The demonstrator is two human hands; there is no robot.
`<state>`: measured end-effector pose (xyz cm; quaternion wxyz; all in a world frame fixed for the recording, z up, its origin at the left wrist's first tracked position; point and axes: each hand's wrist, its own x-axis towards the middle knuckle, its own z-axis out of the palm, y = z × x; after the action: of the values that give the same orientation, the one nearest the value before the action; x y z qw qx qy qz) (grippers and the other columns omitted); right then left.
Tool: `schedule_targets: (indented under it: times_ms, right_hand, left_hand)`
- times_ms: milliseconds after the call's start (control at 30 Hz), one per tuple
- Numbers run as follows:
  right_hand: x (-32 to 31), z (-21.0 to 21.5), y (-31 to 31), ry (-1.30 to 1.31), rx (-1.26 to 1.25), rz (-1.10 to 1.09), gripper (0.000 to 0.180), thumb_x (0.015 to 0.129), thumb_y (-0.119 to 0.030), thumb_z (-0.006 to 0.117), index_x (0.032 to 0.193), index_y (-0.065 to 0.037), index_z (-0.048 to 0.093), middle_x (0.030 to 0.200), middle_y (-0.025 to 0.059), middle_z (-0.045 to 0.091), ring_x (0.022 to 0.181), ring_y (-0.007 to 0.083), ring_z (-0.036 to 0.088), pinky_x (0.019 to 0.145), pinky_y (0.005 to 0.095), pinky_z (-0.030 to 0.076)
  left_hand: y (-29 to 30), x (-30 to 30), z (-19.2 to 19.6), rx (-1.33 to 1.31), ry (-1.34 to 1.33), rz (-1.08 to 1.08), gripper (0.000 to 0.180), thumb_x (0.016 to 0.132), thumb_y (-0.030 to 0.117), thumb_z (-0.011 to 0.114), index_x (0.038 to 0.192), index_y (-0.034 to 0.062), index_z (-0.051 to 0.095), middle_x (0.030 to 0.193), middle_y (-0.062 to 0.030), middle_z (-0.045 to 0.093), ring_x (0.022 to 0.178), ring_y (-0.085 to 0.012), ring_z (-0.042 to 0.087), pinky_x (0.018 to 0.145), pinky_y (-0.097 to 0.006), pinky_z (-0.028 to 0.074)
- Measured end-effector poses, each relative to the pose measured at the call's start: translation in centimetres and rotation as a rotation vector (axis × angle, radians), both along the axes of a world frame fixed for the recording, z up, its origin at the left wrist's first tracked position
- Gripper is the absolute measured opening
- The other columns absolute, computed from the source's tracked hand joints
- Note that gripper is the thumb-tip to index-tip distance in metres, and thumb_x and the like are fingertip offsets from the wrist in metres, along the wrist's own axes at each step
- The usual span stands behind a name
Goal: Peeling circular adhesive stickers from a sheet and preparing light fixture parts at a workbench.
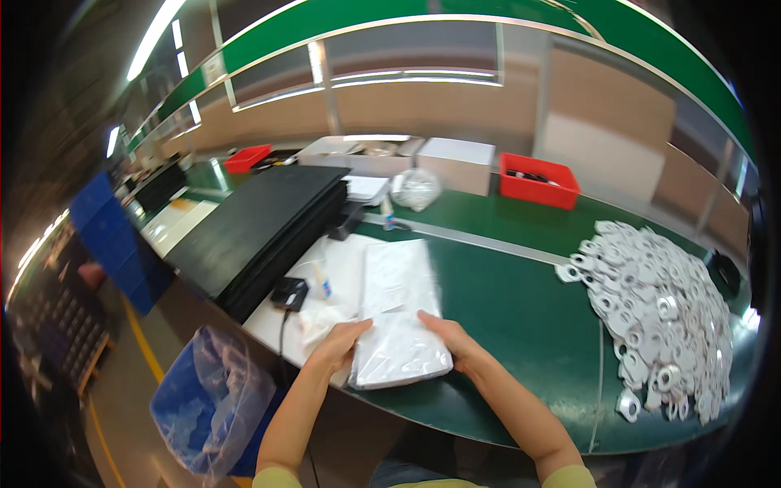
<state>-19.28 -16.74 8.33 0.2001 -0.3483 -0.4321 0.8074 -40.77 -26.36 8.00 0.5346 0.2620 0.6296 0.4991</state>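
Observation:
A thick stack of white sheets or thin white bags (399,309) lies on the green work table (521,309), reaching away from me. My left hand (340,345) grips its near left edge. My right hand (450,336) holds its near right edge, fingers laid on top. The stack's near end hangs slightly over the table's front edge.
A large pile of white packets with round metal parts (659,301) fills the table's right side. A stack of black sheets (260,228) lies at left, with a small black device (290,293) beside it. Red bins (538,180), white boxes (455,163) stand behind. A blue bag-lined bin (213,398) sits below.

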Motion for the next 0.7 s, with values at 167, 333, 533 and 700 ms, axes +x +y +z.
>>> schedule_targets:
  times_ms: [167,333,533,700]
  right_hand:
    - [9.2,1.2,1.6,-0.031,0.137,0.171,0.070,0.087,-0.046,0.064,0.131,0.003,0.042,0.117,0.0134,0.059,0.101,0.0185,0.061,0.085,0.0317,0.051]
    - [17.8,1.7,0.5,-0.019,0.099,0.130,0.072,0.088,-0.054,0.057,0.134,0.000,0.043,0.121,0.0124,0.058,0.106,0.0187,0.059,0.089,0.0304,0.047]
    - [26.8,-2.4,-2.3,0.009,0.370,0.026,0.074,0.085,-0.040,0.067,0.135,0.005,0.036,0.125,0.0157,0.052,0.114,0.0201,0.051,0.095,0.0316,0.042]
    - [34.6,-5.3,-4.7,0.030,0.415,-0.011,0.078,0.082,-0.045,0.067,0.135,0.004,0.037,0.124,0.0188,0.052,0.112,0.0216,0.052,0.094,0.0330,0.043]
  left_hand:
    - [2.1,9.7,-1.4,0.177,0.200,-0.083,0.046,0.087,0.024,0.065,0.117,-0.0099,0.055,0.108,-0.0150,0.062,0.092,-0.0188,0.061,0.077,-0.030,0.049]
    - [2.5,19.3,-1.8,0.375,0.250,-0.103,0.044,0.088,0.016,0.063,0.122,-0.0091,0.050,0.111,-0.0143,0.061,0.095,-0.0200,0.060,0.081,-0.032,0.049]
    - [0.3,28.8,-1.6,0.127,-0.400,0.064,0.046,0.093,0.024,0.054,0.126,-0.0069,0.047,0.112,-0.0157,0.061,0.094,-0.0242,0.062,0.082,-0.033,0.050]
    - [-2.4,34.6,-4.0,0.031,-0.019,-0.152,0.055,0.089,0.027,0.058,0.133,-0.0026,0.041,0.132,-0.0196,0.046,0.117,-0.0303,0.049,0.100,-0.041,0.039]
